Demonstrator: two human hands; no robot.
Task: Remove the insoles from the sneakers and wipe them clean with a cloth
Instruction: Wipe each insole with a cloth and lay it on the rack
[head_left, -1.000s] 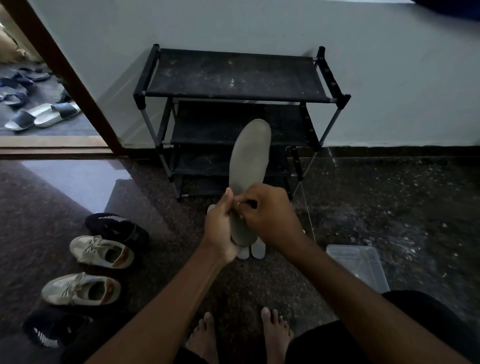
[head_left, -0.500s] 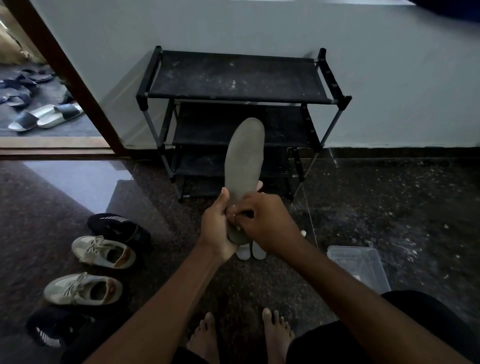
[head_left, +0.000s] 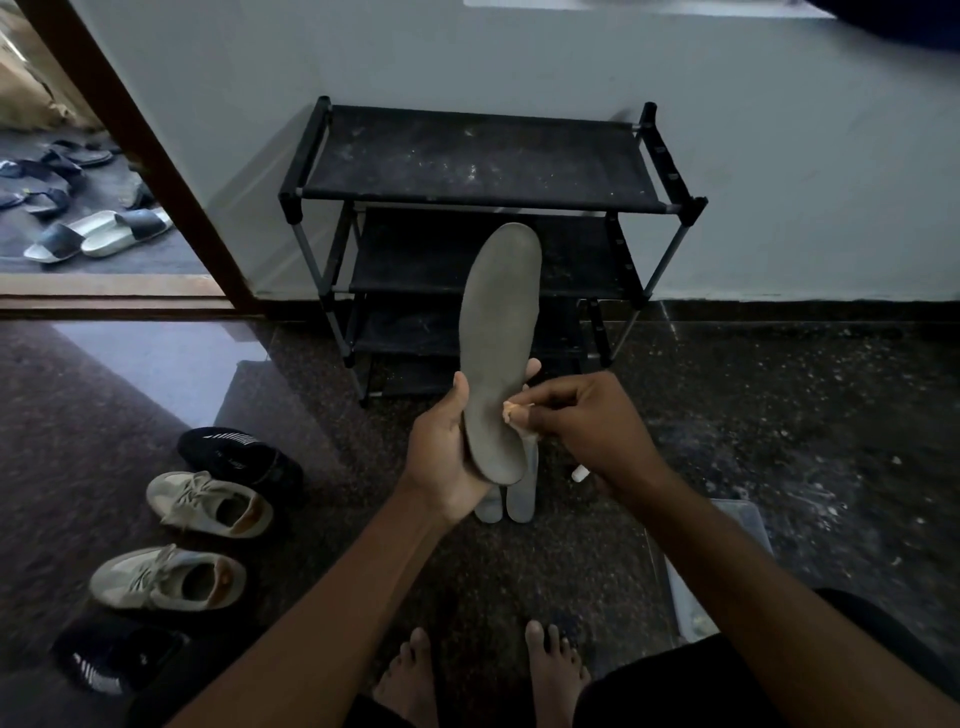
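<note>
A grey insole (head_left: 497, 332) stands nearly upright in front of me, toe end up. My left hand (head_left: 441, 457) grips its heel end from the left, thumb on its face. My right hand (head_left: 597, 431) pinches a small pale scrap of cloth (head_left: 514, 413) against the insole's right edge. Two pale insoles (head_left: 511, 499) lie side by side on the floor below my hands, mostly hidden. Two beige sneakers (head_left: 208, 504) (head_left: 166, 579) sit on the floor at the left between two black sneakers (head_left: 239, 457) (head_left: 104, 660).
A black shoe rack (head_left: 483, 156) stands against the wall ahead. A clear plastic tub (head_left: 727, 561) lies at my right, partly behind my forearm. A small white object (head_left: 580, 473) lies by my right hand. My bare feet (head_left: 483, 675) are below. Slippers (head_left: 98, 236) lie beyond the doorway.
My right hand has slid from over the insole's heel to its right edge, uncovering the pale cloth. The insole has tilted slightly and more of its face shows.
</note>
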